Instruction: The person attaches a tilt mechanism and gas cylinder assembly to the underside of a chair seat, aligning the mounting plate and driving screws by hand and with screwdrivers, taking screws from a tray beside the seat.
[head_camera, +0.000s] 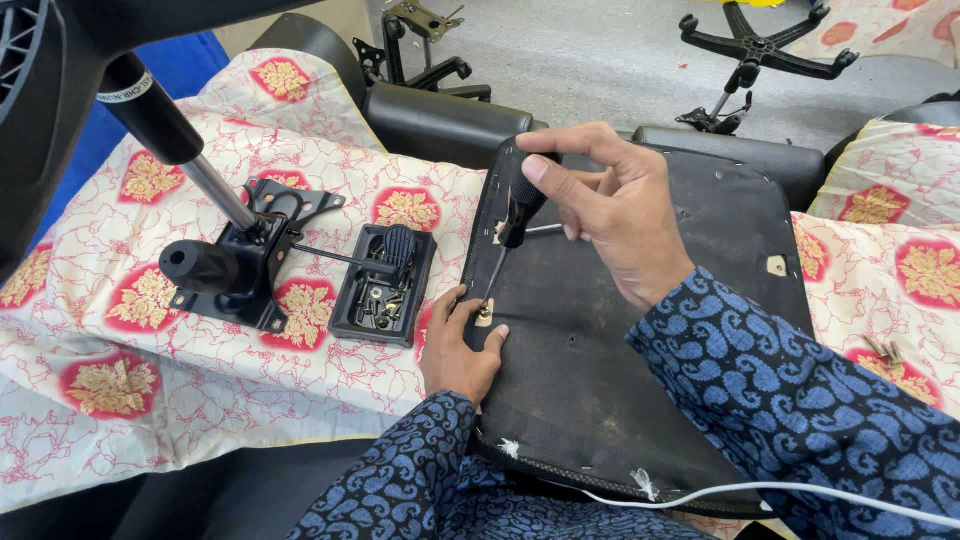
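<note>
The right hand (610, 215) grips a black-handled screwdriver (512, 222), its tip set on a screw (485, 312) near the left edge of the upturned chair seat (620, 340). The left hand (462, 345) is closed down narrowly, fingers pinching at that screw to steady it. Good practice here seems to be keeping the shaft square to the seat and pressing down firmly while turning. At nine o'clock a black parts tray (383, 290) lies close; the seat's edge leaves little elbow room there, more toward three o'clock.
</note>
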